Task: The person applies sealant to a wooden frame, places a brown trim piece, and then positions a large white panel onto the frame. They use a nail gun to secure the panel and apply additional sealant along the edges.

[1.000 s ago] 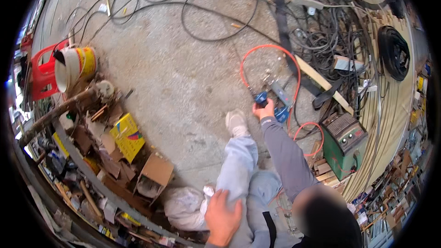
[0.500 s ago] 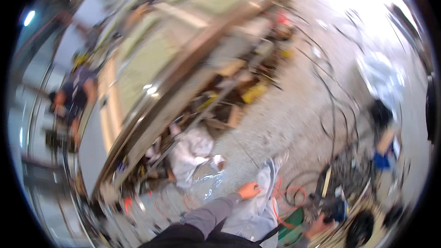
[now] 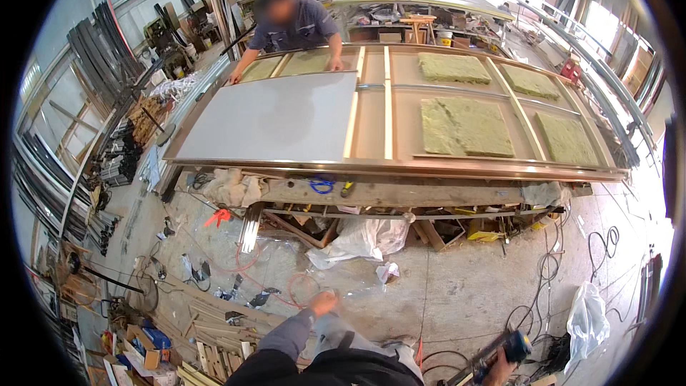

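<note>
My left hand (image 3: pixel 324 303) hangs in front of my light grey trouser leg, its fingers curled closed with nothing visible in them. At the lower right, my right hand (image 3: pixel 502 370) is wrapped round a long, dark power tool (image 3: pixel 493 352) with a blue end; its exact kind is unclear. Ahead lies a large framed panel (image 3: pixel 408 166) on a workbench, with yellowish insulation slabs (image 3: pixel 464 127) in its right bays. A grey sheet (image 3: pixel 264 120) covers its left part. Across the panel, a co-worker (image 3: pixel 296 25) leans in, both hands at the sheet's far edge.
Under the panel, a wooden bench (image 3: pixel 421 194) holds blue-handled scissors (image 3: pixel 321 185). A white plastic bag (image 3: pixel 363 239) hangs below it. Cables (image 3: pixel 547 271) and a clear plastic bag (image 3: pixel 587 322) lie on the right floor, wood strips (image 3: pixel 214 332) at the lower left.
My view has swung round from a tilted, blurred angle to face the panel squarely. The tool stays in my right hand. My left hand now shows away from the bag on the floor.
</note>
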`<state>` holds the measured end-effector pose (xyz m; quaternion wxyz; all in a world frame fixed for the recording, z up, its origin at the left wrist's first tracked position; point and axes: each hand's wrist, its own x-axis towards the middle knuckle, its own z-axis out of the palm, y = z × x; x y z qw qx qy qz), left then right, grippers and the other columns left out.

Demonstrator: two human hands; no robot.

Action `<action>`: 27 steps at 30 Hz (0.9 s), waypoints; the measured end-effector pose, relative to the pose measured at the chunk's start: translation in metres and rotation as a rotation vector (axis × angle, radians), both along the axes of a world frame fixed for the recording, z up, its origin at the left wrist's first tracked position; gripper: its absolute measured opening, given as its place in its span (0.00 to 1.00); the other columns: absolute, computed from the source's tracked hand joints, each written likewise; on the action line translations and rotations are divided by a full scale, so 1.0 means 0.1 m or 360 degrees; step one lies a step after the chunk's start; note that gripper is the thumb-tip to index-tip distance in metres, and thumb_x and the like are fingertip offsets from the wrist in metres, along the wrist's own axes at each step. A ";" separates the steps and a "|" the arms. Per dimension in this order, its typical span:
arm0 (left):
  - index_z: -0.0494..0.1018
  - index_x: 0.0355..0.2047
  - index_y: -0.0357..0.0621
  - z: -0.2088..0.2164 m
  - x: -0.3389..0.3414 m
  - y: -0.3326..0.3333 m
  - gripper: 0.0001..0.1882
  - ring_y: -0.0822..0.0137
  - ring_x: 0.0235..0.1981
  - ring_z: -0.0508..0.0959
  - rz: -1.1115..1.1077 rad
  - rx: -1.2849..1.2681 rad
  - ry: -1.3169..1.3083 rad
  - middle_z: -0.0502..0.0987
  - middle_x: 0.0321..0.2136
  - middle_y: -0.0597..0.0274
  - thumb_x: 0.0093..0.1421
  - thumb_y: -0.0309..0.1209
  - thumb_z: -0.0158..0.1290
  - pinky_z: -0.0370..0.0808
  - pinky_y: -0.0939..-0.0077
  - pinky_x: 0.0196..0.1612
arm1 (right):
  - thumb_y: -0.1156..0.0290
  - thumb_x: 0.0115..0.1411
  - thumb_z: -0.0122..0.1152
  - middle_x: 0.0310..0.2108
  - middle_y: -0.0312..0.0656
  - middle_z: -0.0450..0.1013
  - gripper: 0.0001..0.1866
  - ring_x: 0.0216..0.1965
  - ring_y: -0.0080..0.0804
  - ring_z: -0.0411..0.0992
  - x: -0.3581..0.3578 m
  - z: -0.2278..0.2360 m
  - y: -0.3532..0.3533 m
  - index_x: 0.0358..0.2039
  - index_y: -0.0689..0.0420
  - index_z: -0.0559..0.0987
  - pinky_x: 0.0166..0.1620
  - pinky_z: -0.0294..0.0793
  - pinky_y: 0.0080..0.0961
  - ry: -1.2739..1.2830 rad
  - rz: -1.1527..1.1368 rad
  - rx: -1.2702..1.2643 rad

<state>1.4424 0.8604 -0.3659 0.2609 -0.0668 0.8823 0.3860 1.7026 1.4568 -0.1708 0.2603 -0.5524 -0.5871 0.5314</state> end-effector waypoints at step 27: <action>0.78 0.51 0.37 2.94 -3.88 -3.79 0.14 0.45 0.51 0.79 0.0521 -0.0244 0.1508 0.82 0.48 0.47 0.70 0.33 0.57 0.74 0.55 0.58 | 0.60 0.64 0.68 0.31 0.42 0.78 0.18 0.27 0.32 0.79 -4.74 2.70 -3.82 0.44 0.61 0.78 0.32 0.82 0.29 0.0385 0.1355 -0.0503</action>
